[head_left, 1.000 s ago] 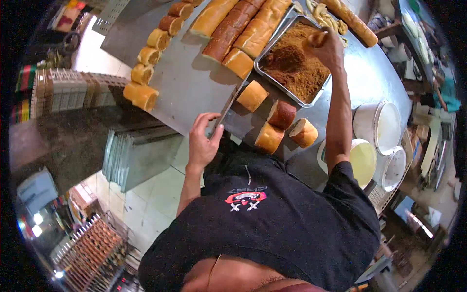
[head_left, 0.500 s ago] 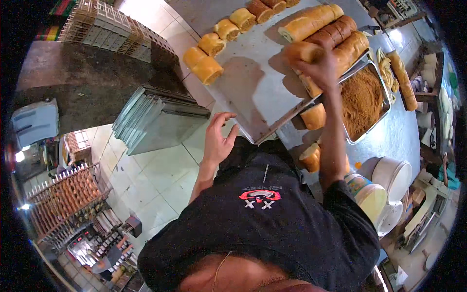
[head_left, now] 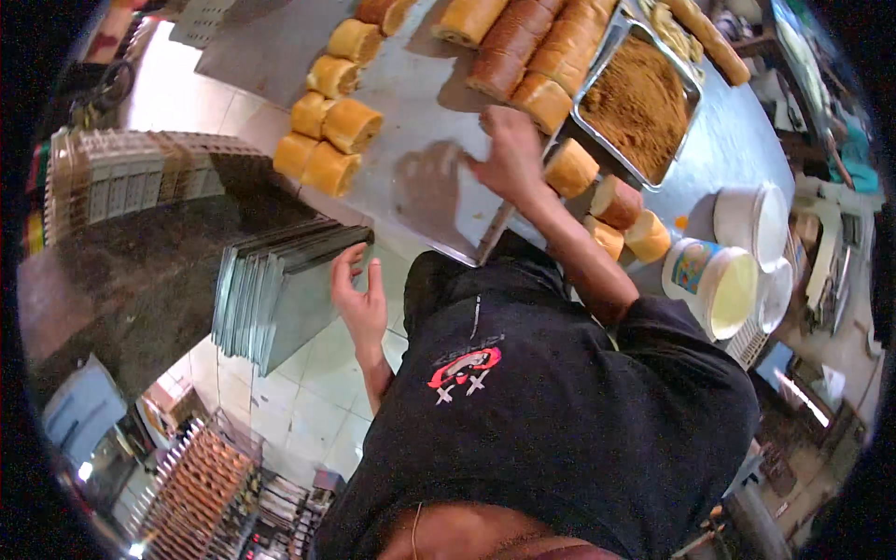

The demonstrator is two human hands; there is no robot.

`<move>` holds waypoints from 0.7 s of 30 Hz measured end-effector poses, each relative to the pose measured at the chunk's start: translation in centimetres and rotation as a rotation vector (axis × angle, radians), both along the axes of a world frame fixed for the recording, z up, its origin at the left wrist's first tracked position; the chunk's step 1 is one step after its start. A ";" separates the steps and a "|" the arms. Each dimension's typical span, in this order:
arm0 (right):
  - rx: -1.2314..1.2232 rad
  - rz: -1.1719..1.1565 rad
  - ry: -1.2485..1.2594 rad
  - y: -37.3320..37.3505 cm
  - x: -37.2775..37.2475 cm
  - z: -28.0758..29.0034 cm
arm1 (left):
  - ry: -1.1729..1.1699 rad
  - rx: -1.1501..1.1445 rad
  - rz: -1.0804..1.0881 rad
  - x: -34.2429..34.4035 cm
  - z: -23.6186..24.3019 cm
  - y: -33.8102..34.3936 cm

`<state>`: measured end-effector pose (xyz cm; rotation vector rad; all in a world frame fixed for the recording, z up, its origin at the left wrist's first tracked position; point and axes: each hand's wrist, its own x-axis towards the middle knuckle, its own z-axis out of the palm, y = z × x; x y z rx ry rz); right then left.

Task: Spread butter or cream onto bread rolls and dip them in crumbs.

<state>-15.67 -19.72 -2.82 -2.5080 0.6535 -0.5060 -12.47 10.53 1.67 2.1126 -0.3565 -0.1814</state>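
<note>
My right hand [head_left: 513,157] is over the metal tray [head_left: 415,201], thumb and fingers apart, with nothing visible in it. It is nearest the front ends of a dark brown bread roll [head_left: 516,47] and a golden bread roll [head_left: 565,56]; whether the fingertips touch bread I cannot tell. Along the tray's left side stand short cut bread pieces [head_left: 331,169], the nearest ones in pairs. My left hand [head_left: 359,301] hangs off the tray's near left corner, fingers apart and empty, in front of a stack of metal trays [head_left: 280,294].
Right of the bread rolls is a pan of brown crumbly filling [head_left: 644,98]. More cut pieces [head_left: 616,203] lie on the table beside the tray. White tubs [head_left: 714,285] stand at the right. Plastic crates [head_left: 140,177] are at far left, with a rack of bread [head_left: 201,481] below.
The view has turned and shifted. My right hand, earlier at a bread piece by the long rolls, is now nearer and empty. One more cut piece stands in the left row. My left hand remains open.
</note>
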 end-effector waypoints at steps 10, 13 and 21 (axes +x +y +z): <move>0.047 -0.262 0.230 -8.7 -14.2 -2.2 | 0.028 -0.172 -0.659 0.8 0.3 -19.4; 0.408 -0.309 -0.260 -11.5 -16.0 4.4 | 0.000 -0.266 -0.801 -0.3 -0.6 -28.5; -0.032 -0.371 -1.136 -25.6 -18.1 19.1 | -0.567 0.125 -0.819 -7.9 -8.2 -53.0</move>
